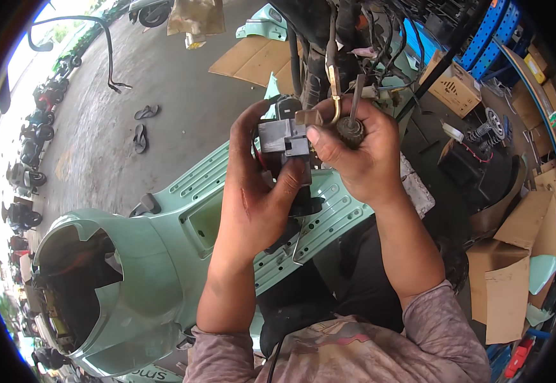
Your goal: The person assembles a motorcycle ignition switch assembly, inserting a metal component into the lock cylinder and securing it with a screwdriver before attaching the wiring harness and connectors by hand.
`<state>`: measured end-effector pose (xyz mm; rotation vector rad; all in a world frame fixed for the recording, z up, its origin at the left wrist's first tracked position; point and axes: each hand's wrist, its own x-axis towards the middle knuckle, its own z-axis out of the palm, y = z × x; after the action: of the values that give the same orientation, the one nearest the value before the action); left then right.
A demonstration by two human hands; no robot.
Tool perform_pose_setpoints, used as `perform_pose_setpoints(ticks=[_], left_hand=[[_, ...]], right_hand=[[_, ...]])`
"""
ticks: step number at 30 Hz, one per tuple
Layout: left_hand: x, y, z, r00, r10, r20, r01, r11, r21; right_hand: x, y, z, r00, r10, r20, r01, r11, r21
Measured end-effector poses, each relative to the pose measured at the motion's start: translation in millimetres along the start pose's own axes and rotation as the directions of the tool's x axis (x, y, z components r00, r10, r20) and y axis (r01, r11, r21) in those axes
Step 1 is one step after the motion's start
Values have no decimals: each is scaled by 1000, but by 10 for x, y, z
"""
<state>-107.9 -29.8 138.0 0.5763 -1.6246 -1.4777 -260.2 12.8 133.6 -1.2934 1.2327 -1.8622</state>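
My left hand (259,198) is closed around a grey and black boxy connector part (275,134), held upright in the middle of the view. My right hand (367,159) is closed beside it, its thumb against the part's right side. Between its fingers is a dark round knurled piece with a flat metal shaft (356,89) pointing up, apparently a tool. A brass-coloured bent fitting (334,86) on a hose comes down from above between the hands. Behind them hang dark cables and tubes (390,38). A mint-green scooter body (144,274) lies below my hands.
Slippers (142,124) lie on the grey floor at the left, beyond which scooters (29,172) stand in a row. A flattened cardboard sheet (240,60) lies behind. At the right are cardboard boxes (450,83), a spring shock absorber (485,127) and blue perforated racking (482,51).
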Motion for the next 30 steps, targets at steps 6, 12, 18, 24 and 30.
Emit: perform_pose_setpoints(ticks=[6,12,18,24,30], left_hand=[[25,-103,6,989,81,-120,-50,969,243],[64,-6,2,995,3,-98,17,979,201],[163,38,88,990,-28,-135,34,999,39],[243,-8,84,990,-52,-131,63,995,82],[254,-39,88,978,120,-173,-82,974,210]], right_hand=[[19,47,22,1000,-7,1,7,1000,15],[43,29,14,995,-97,-16,93,980,-179],[97,143,-3,971,-237,-23,216,917,-335],[107,112,-11,979,-202,14,190,896,-402],[96,113,9,962,-268,45,265,889,-373]])
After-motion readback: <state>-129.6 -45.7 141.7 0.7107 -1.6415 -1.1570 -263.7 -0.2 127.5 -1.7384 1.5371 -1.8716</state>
